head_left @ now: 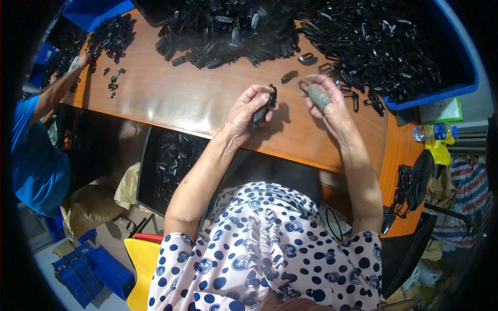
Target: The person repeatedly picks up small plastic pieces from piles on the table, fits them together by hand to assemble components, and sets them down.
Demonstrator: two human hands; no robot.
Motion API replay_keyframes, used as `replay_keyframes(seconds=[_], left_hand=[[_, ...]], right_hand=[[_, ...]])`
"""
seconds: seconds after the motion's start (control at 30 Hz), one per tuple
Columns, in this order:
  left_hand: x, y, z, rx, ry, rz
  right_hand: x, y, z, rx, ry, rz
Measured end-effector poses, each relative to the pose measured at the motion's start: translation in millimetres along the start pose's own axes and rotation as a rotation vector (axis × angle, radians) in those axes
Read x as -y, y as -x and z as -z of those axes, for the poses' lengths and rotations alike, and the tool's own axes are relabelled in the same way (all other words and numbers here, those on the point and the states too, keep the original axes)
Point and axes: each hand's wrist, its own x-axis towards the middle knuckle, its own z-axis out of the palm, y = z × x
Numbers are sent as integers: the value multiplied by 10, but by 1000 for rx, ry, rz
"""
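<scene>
My left hand (248, 111) is closed around a small black plastic part (262, 111), held just above the wooden table. To its right, my right hand (326, 101) is raised over the table with its fingers curled. A grey-green oval piece (318, 97) shows at its thumb; whether it is a thumb cover or a held thing I cannot tell. Something small and dark is blurred at its fingertips. Beyond the hands, a loose dark oval part (289, 76) and a black frame-shaped part (307, 59) lie on the table.
Large heaps of black parts (223, 31) cover the far table (171, 88); more fill a blue bin (474, 62) at right. A black tray (150, 171) of parts sits below the table edge. At left, a person in blue (39, 160) reaches to another pile. A water bottle (434, 131) lies right.
</scene>
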Motion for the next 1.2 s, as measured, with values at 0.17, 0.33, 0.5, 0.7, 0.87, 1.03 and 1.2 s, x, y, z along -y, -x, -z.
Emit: replay_keyframes(seconds=[0.17,0.33,0.5,0.7,0.87,1.03,1.2], left_hand=[[78,267,-259,123,0,-118],[148,419,-463,58,-500,-308],[110,530,-518,55,-758,-447],[74,599,-504,15,-1086,-795],[32,695,-427,25,-1408,-885],[62,769,-352,-20,-1485,-889],[78,901,-302,-36,-1615,-886]], right_hand=[[26,358,-2,213,-42,28],[128,615,-61,276,-111,54],[167,722,-44,285,-90,21],[161,767,-72,275,-76,-50],[158,778,-150,267,-21,-159],[97,741,-261,243,118,-161],[-100,667,-274,286,355,-151]])
